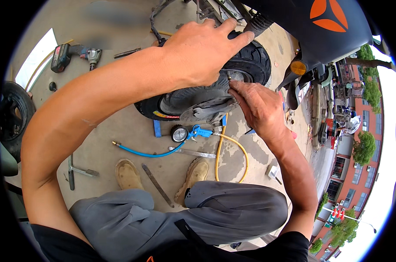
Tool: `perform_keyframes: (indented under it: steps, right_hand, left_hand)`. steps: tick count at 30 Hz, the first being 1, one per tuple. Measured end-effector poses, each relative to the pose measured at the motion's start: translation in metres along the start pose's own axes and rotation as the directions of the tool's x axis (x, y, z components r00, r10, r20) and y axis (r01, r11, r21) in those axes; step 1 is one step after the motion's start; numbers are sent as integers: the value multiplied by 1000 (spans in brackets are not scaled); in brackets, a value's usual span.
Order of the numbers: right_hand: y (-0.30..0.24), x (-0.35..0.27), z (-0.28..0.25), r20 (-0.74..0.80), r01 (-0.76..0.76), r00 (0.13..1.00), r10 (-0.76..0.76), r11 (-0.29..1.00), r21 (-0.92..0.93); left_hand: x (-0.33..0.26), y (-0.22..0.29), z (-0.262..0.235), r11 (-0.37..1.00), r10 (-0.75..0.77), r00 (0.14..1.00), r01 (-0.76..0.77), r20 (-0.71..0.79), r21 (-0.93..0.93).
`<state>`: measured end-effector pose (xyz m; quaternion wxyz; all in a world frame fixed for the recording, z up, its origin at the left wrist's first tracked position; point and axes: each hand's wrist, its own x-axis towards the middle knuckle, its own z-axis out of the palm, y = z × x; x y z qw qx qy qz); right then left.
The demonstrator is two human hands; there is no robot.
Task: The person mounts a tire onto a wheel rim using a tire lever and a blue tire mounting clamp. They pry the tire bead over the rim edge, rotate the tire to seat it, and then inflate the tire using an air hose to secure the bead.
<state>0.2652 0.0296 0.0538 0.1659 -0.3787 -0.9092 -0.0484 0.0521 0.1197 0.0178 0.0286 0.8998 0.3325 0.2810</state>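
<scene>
In front of me stands a scooter wheel with a black tyre [257, 59] and a grey hub with a disc [209, 109]. My left hand [200, 52] lies across the top of the tyre, its fingers stretched out and apart. At the wheel's rim, my right hand [261, 105] has thumb and fingers pinched together beside a small brass-coloured valve stem [229, 76]. What sits between those fingertips, if anything, is hidden. Below the wheel rests a blue tyre inflator [200, 132] with a round gauge [179, 133] and a blue hose [150, 155].
A yellow air hose [247, 159] loops from the inflator. Flat tyre levers [158, 185] lie near my boots [129, 174]. To the left are a cordless impact wrench [75, 56], a T-shaped tool [80, 170] and another wheel [15, 115]. The dark scooter body [303, 26] overhangs the upper right.
</scene>
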Motion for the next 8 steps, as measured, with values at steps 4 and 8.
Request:
perform_keyframes:
  steps: [4,8]
  right_hand:
    - [-3,0,-3,-51,-39,998,36,997,-66]
    - [11,-13,1,-81,-186,979,187,982,23]
  left_hand:
    - [21,-1,0,995,61,995,-55,75,-78]
    - [65,10,-6,986,164,921,-169,354,-16]
